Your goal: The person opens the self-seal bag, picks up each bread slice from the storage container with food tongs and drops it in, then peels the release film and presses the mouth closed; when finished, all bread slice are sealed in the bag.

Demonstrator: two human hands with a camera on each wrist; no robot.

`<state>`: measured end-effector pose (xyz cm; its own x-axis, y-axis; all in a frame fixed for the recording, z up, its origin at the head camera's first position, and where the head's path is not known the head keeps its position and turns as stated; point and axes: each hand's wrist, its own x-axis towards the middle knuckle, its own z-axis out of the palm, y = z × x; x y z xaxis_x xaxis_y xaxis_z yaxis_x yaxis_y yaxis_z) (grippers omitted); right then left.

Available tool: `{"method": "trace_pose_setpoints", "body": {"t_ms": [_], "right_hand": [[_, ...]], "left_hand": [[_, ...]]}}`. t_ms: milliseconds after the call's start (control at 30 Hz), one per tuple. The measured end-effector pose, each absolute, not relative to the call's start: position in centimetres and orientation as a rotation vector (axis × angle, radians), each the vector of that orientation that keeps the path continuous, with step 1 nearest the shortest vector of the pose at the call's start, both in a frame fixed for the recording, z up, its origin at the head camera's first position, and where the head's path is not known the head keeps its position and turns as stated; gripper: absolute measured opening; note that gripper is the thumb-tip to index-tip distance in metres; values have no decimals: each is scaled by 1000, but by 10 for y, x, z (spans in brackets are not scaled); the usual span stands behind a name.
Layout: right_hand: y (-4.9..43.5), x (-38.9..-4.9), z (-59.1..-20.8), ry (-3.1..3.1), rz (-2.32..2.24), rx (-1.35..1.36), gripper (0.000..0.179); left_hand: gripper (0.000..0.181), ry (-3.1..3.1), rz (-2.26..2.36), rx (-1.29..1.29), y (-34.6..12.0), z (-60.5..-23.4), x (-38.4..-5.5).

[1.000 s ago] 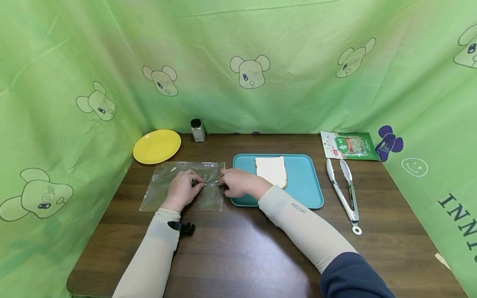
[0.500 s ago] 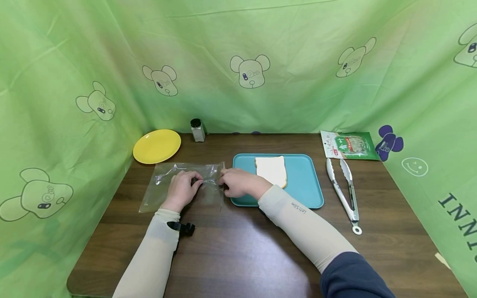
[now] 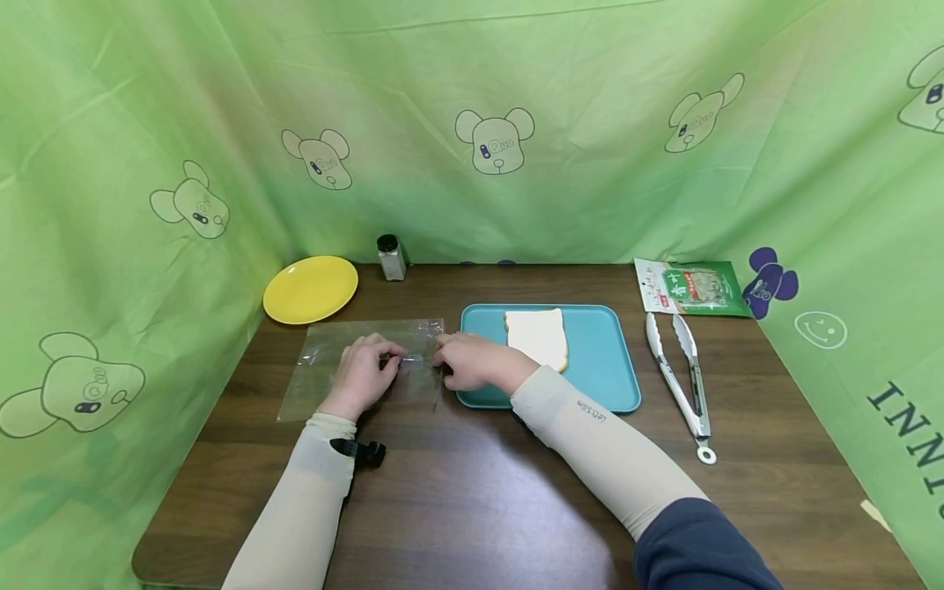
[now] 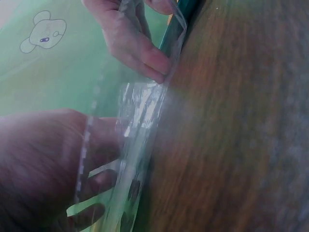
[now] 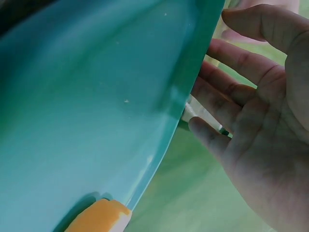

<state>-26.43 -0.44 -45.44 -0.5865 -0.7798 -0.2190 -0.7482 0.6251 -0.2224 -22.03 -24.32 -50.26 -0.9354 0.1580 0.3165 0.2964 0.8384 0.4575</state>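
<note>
A clear plastic bag (image 3: 317,373) lies flat on the table. With thumb and forefinger, my left hand (image 3: 359,375) pinches the film near the middle of the bag; the left wrist view shows that hand (image 4: 43,164) partly behind shiny film. My right hand (image 3: 472,360) holds the bag's right edge, reaching across the left side of a blue tray (image 3: 601,377). In the left wrist view, the right fingertips (image 4: 157,63) are at the film. A white slice of bread (image 3: 537,338) rests on the tray; the right forearm passes just below it.
A yellow plate (image 3: 310,289) is at the back left, with a black-capped shaker (image 3: 392,259) to its right. White-handled tongs (image 3: 682,385) lie right of the tray, below a green packet (image 3: 693,288). Green cloth (image 3: 494,213) walls the table (image 3: 472,500).
Both arms stay nearly in place. The left fingers shift slightly on the film, and the bag's folds and reflections change, lifting a little and then lying flatter.
</note>
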Motion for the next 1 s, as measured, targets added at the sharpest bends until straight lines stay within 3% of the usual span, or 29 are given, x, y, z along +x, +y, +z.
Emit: {"method": "trace_pose_setpoints", "body": {"t_ms": [233, 1000], "right_hand": [[-4, -264, -455, 2556, -165, -1262, 39], [-2, -263, -456, 2560, -199, -1322, 35]], "left_hand": [[5, -2720, -764, -335, -242, -501, -220], [9, -2526, -1049, -384, -250, -499, -218]]}}
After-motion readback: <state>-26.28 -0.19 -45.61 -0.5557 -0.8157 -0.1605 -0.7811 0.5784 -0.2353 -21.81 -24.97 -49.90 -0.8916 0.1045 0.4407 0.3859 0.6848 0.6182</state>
